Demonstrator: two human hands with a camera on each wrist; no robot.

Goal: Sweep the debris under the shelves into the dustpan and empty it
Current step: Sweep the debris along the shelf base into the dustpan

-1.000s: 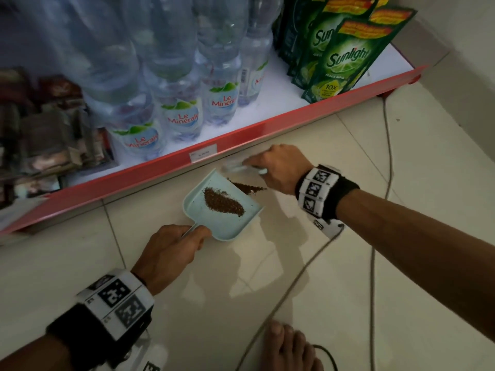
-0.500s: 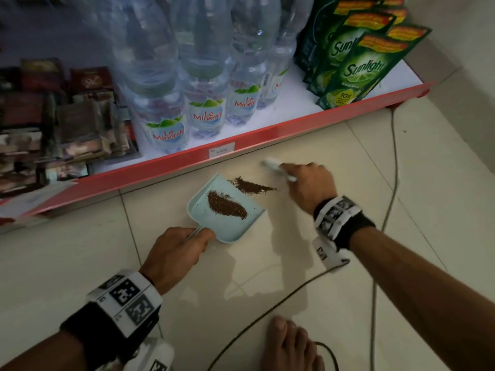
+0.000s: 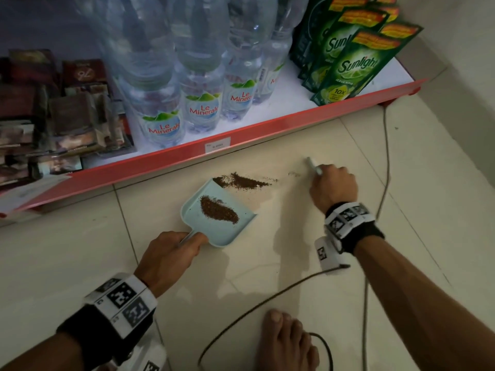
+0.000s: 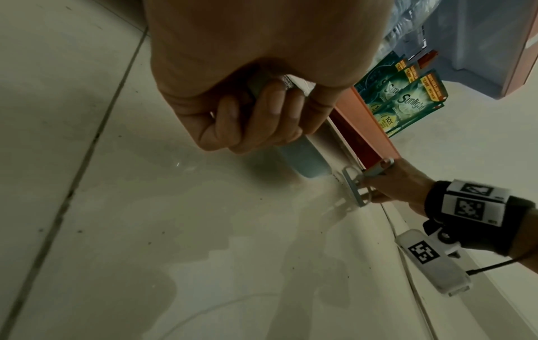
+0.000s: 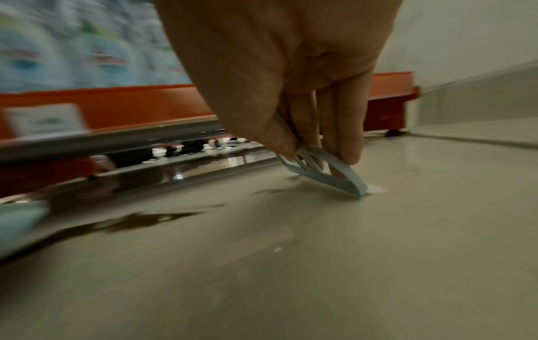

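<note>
A pale blue dustpan (image 3: 214, 226) lies flat on the tiled floor with a heap of brown debris (image 3: 219, 210) inside. My left hand (image 3: 171, 253) grips its handle from the near side; the left wrist view shows the fingers (image 4: 262, 119) curled round the handle. A streak of loose brown debris (image 3: 243, 181) lies on the floor at the pan's far lip. To its right my right hand (image 3: 333, 187) grips a small pale blue brush (image 3: 312, 165), whose head (image 5: 329, 174) touches the floor. A few crumbs (image 3: 294, 173) lie just left of the brush.
The red-edged bottom shelf (image 3: 241, 132) runs just beyond the debris, holding water bottles (image 3: 198, 103), green Sunlight pouches (image 3: 356, 65) and dark packets (image 3: 67, 116). Cables (image 3: 385, 162) trail over the floor on the right. A bare foot (image 3: 286, 341) rests near the bottom edge.
My right hand has drawn the brush to the right, away from the dustpan. More loose debris now shows on the floor beside the pan's lip. The left hand and pan have stayed put.
</note>
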